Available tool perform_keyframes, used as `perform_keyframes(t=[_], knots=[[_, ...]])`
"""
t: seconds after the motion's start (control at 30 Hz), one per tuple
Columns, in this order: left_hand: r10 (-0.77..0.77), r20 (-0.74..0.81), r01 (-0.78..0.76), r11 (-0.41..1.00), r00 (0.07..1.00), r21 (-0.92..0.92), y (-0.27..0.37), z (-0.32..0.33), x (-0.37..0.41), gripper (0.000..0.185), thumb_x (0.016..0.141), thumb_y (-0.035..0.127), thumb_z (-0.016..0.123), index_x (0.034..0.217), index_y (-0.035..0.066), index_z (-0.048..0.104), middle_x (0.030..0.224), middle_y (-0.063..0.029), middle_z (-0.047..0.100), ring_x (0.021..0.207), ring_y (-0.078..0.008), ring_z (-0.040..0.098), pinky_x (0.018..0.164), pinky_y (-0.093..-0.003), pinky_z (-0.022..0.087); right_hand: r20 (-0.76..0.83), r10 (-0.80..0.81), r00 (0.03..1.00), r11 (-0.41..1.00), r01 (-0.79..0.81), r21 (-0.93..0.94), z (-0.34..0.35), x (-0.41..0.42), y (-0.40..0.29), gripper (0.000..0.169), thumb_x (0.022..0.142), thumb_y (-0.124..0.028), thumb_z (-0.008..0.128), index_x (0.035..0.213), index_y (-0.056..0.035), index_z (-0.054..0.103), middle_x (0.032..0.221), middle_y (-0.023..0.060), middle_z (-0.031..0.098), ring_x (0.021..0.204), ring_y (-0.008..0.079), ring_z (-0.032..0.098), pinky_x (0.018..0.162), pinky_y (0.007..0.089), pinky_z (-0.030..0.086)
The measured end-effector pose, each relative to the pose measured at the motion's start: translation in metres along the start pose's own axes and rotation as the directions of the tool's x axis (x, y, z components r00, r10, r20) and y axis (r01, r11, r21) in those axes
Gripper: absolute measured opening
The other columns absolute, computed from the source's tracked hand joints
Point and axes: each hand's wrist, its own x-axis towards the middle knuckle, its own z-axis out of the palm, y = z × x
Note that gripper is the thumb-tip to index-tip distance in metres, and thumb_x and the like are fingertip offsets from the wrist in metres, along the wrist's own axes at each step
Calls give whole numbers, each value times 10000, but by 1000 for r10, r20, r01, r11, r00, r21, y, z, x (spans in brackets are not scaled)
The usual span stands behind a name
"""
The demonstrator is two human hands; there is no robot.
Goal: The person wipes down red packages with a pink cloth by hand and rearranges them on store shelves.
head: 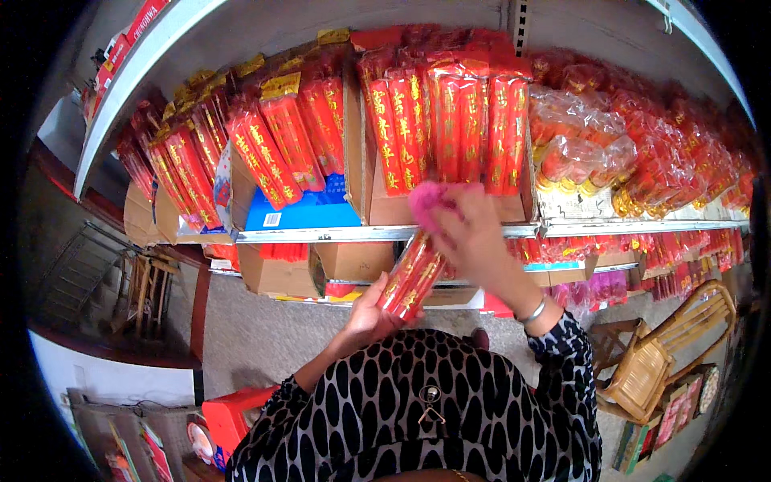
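Note:
My left hand (372,310) grips the lower end of a pack of red candles (413,283) in clear wrap, with gold characters along them. The pack tilts in front of the shelf's front edge. A pink cloth (435,202) is in my right hand (473,235), which is blurred over the pack's upper end. Behind it, more wrapped red candle packs (452,126) stand in a cardboard box (385,209) on the shelf. Farther left, other packs (265,159) lean in a second box above a blue carton (304,205).
The metal shelf edge (385,233) runs across the view, with more red goods (602,241) on the tier below. Clear bags of red and gold items (584,159) fill the right. A bamboo chair (647,361) stands at right; a red plastic stool (232,416) is at lower left.

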Motion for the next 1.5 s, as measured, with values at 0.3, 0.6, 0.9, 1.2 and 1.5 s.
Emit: perform_keyframes(t=[0.3, 0.6, 0.9, 1.2, 1.5], knots=[[197, -389, -192, 980, 900, 52, -18, 47, 18, 444, 922, 423, 357, 1212, 101, 455, 1135, -114, 531, 941, -219, 542, 747, -368, 467, 120, -264, 957, 950, 236, 206, -3, -24, -21, 294, 670, -172, 637, 951, -97, 595, 994, 83, 516, 909, 251, 507, 787, 427, 399], [187, -214, -216, 969, 959, -118, -37, 16, 20, 552, 930, 453, 306, 1273, 32, 408, 1107, -169, 565, 905, -264, 572, 780, -374, 475, 81, -170, 982, 982, 162, 101, -12, -18, 25, 322, 658, -171, 662, 967, -100, 607, 1033, 103, 526, 904, 252, 511, 723, 400, 394], [262, -115, -239, 954, 958, 182, -20, -9, 17, 460, 904, 417, 410, 1230, 94, 440, 1181, -110, 504, 1081, -235, 496, 870, -399, 428, 102, -336, 936, 919, 301, 255, 15, -22, -16, 292, 675, -184, 602, 955, -101, 609, 1031, 78, 529, 960, 236, 486, 804, 401, 364], [63, -234, -81, 994, 970, -68, 12, 24, 11, 670, 911, 568, 237, 1312, 38, 322, 1149, -223, 539, 785, -360, 624, 585, -419, 532, -121, 207, 971, 974, -192, 123, -1, -10, 50, 320, 698, -104, 674, 995, -21, 590, 1043, 167, 526, 951, 336, 518, 806, 414, 431], [168, -18, -168, 961, 986, -218, 13, 41, 5, 801, 842, 662, 301, 1359, 50, 291, 1269, -227, 462, 966, -432, 564, 725, -498, 481, -39, 45, 998, 994, -41, 101, -4, -9, 25, 318, 690, -78, 679, 990, -15, 592, 1060, 157, 525, 963, 329, 516, 797, 407, 432]])
